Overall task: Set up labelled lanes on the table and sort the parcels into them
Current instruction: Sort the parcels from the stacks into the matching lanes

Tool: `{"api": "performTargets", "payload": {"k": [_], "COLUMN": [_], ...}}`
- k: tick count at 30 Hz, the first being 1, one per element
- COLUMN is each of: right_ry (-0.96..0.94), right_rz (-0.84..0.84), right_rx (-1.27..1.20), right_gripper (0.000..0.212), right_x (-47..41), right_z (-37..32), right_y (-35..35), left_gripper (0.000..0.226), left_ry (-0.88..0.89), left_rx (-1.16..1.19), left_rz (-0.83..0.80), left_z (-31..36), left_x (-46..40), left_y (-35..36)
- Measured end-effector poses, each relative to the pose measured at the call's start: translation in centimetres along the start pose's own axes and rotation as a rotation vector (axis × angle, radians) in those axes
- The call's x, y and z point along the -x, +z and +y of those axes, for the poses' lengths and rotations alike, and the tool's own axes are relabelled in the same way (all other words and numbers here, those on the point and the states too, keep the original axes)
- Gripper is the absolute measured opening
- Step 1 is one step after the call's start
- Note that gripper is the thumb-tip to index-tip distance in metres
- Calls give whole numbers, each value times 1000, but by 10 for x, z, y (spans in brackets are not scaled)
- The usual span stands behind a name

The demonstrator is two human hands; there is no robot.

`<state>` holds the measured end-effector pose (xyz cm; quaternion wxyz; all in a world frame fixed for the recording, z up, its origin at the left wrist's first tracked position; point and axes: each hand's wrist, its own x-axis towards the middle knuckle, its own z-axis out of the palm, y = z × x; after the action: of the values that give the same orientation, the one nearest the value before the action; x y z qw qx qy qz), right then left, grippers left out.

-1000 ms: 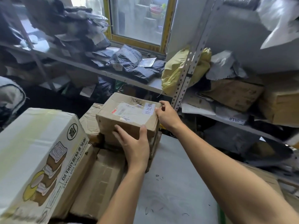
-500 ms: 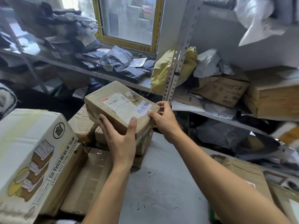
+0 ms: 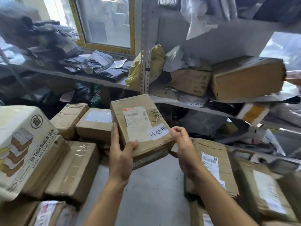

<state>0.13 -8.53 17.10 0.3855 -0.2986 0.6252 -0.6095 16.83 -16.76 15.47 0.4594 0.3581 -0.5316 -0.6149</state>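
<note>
head cam | looking forward-down, close over table (image 3: 146, 193) | shelves (image 3: 101, 81) filling upper frame | single view

A cramped storeroom lit by daylight from one window.

A yellow-framed window (image 3: 104, 25) sits in the back wall, its pane pale and hazy, and throws soft light over the left side of the room. A perforated grey metal upright (image 3: 144, 51) rises in front of it and carries grey shelf boards: the left shelf (image 3: 68, 75) runs below the sill, the right shelf (image 3: 192, 107) sits a little lower. A plain grey-white wall (image 3: 228, 44) shows behind the right shelving. The grey bench (image 3: 146, 193) in the foreground has a dull, scuffed surface with small dark marks.
</note>
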Motion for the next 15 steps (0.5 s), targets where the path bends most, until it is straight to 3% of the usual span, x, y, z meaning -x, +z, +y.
{"api": "performTargets", "payload": {"k": [3, 6, 10, 13, 15], "right_ry": [71, 101, 115, 95, 45], "right_rz": [-53, -99, -37, 48, 84], "right_rx": [9, -6, -103, -162, -130], "right_gripper": [51, 45, 56, 68, 60], "right_x": [32, 67, 109, 134, 148], "right_z": [9, 12, 19, 24, 31], "right_y": [-40, -75, -116, -134, -144], "left_gripper": [74, 68, 93, 74, 68], "left_ry": [-17, -55, -178, -219, -226], "left_rx": [41, 15, 57, 43, 37], "left_rz": [-98, -180, -260, -355, -392], "left_z": [-7, -14, -24, -26, -26], "left_x": [29, 56, 87, 108, 120], "left_y": [30, 57, 84, 102, 112]}}
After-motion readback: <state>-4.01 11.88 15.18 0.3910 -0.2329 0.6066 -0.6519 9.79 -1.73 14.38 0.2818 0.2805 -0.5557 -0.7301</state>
